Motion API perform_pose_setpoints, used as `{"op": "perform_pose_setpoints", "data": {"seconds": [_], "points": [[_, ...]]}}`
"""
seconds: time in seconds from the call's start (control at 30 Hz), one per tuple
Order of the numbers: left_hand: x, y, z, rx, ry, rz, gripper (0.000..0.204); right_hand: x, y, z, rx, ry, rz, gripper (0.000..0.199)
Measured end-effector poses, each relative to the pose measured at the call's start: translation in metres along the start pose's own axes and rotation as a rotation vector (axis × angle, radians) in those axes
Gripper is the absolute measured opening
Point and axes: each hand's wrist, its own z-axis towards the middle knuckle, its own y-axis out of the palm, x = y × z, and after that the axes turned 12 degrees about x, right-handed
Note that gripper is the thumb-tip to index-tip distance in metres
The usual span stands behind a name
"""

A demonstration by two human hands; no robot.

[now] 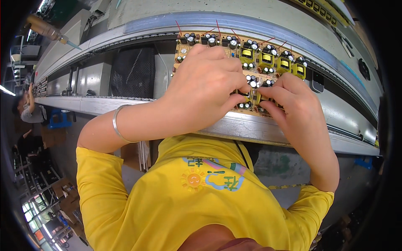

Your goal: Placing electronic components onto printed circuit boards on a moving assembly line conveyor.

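We pinch a yellow transformer (pixel 256 97) between both hands' (pixel 205 90) (pixel 295 106) fingertips at the circuit board's (pixel 234 50) six o'clock edge, best seating it squarely, pressing evenly.

— The circuit board (pixel 234 50)?
— Tan, matt laminate; its yellow transformers (pixel 266 58) look like glossy tape, and the capacitors (pixel 210 39) have shiny metal tops.
— The conveyor rails (pixel 268 129)?
— Brushed grey metal. The bracelet (pixel 117 124) is polished metal, the yellow shirt (pixel 167 196) soft cloth.
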Motion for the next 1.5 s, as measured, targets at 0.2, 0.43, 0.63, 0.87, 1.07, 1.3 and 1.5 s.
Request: {"op": "perform_pose_setpoints", "data": {"seconds": [0.2,0.43,0.63,0.87,1.07,1.3,1.5], "points": [[0.001,0.004,0.001,0.02,0.022,-0.002,0.016,-0.001,0.004,-0.004,0.024,-0.036,-0.064,0.021],[0.002,0.006,0.004,0.003,0.014,-0.004,0.016,0.005,0.003,-0.008,0.062,-0.033,-0.027,0.023],[0.0,0.014,0.003,0.016,0.123,0.04,0.013,0.008,-0.004,-0.006,0.055,-0.027,-0.033,0.024],[-0.004,-0.002,0.017,-0.051,0.209,0.042,0.013,0.034,-0.049,0.033,0.049,0.037,0.013,0.022],[-0.039,-0.002,0.11,0.409,0.307,0.083,0.023,0.144,-0.119,0.115,0.552,0.153,-0.358,0.034],[-0.101,0.011,0.223,0.444,0.155,0.078,0.049,0.236,-0.129,0.171,0.508,0.087,-0.552,0.031],[-0.081,0.025,0.272,0.332,0.019,0.21,0.036,0.25,-0.138,0.165,0.81,-0.283,-0.823,0.03]]}}
